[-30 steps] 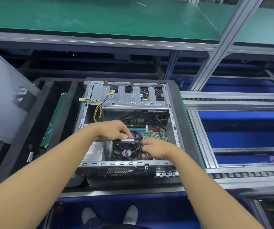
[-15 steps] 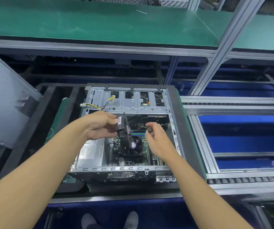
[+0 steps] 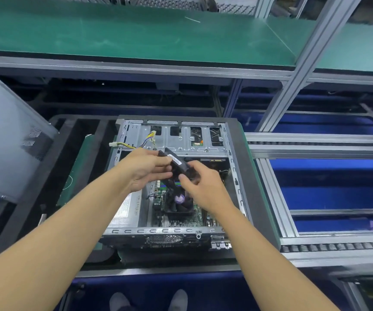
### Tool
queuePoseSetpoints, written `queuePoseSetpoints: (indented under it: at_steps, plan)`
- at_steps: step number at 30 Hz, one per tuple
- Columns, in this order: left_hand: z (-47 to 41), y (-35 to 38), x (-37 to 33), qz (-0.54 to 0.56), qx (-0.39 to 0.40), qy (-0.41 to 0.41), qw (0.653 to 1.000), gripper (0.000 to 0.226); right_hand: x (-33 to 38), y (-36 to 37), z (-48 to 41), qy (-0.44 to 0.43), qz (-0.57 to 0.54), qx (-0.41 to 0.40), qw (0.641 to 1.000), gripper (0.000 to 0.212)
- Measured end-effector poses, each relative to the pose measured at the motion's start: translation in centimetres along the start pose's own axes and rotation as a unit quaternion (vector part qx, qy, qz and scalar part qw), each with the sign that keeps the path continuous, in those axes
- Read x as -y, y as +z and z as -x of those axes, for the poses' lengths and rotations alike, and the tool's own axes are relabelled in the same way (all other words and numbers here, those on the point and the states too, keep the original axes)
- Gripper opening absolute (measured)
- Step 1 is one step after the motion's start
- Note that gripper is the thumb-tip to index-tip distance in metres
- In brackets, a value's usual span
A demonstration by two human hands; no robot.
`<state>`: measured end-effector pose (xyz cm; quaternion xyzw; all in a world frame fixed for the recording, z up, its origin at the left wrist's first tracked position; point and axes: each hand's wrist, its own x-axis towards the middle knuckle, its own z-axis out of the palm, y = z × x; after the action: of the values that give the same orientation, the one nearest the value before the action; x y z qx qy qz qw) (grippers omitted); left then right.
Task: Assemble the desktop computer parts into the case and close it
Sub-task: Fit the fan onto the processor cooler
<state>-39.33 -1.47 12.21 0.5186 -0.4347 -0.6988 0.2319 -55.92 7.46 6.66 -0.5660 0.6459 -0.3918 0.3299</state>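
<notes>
Green-topped shelving (image 3: 136,30) and grey rails framed the line, with a dark tray (image 3: 68,122) carrying the open case (image 3: 169,231) on its side.

Head view: the left hand (image 3: 145,169) had its grip clamped on the upper edge of the black fan (image 3: 176,162), thumb and fingers curled round the frame. The right hand (image 3: 203,185) met it from the other side, fingers curled on the fan's lower part, though blur hid the exact hold. A second before, the fan sat low against the case's near wall with both hands on it. By this moment it had been lifted clear and tipped edge-on, held in the air over the board. The fan was therefore not mounted, and was probably being turned to the right way round before refitting.

Directly below the grip sat the processor cooler (image 3: 178,203). The power supply (image 3: 129,205) lay below and left of it. Yellow cables (image 3: 134,145) trailed just beyond the grip, and the side panel (image 3: 8,140) leaned well off to its left, so closing remained far ahead.
</notes>
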Motion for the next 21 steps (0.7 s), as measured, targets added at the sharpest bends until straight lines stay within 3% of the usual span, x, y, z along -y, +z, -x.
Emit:
queuePoseSetpoints:
  at_steps: [3,5,9,13,17,21]
  plan:
    - [-0.6,-2.2,-0.1,-0.174,-0.043,0.059,0.982,0.027,-1.3,-1.1,-0.3,0.047,-0.119,0.016,0.992,0.016]
    - [-1.1,-3.7,0.1,-0.224,-0.050,0.072,0.971,0.032,-2.0,-1.8,-0.3,0.075,-0.201,0.025,0.976,0.015]
    - [-1.8,-4.7,1.8,-0.250,0.009,0.026,0.968,0.054,-3.0,-2.1,0.0,0.119,-0.301,0.041,0.945,0.020]
    - [-2.4,-5.0,2.5,-0.250,0.042,0.034,0.967,0.039,-3.3,-1.7,0.0,0.148,-0.340,0.097,0.924,0.026]
    - [-2.3,-5.3,2.4,-0.238,0.069,0.059,0.967,0.041,-3.4,-1.2,0.3,0.192,-0.302,0.157,0.920,0.028]
    - [-2.0,-4.5,2.5,-0.353,0.068,0.090,0.929,0.049,-3.7,-1.4,0.7,0.183,-0.120,0.174,0.960,0.033]
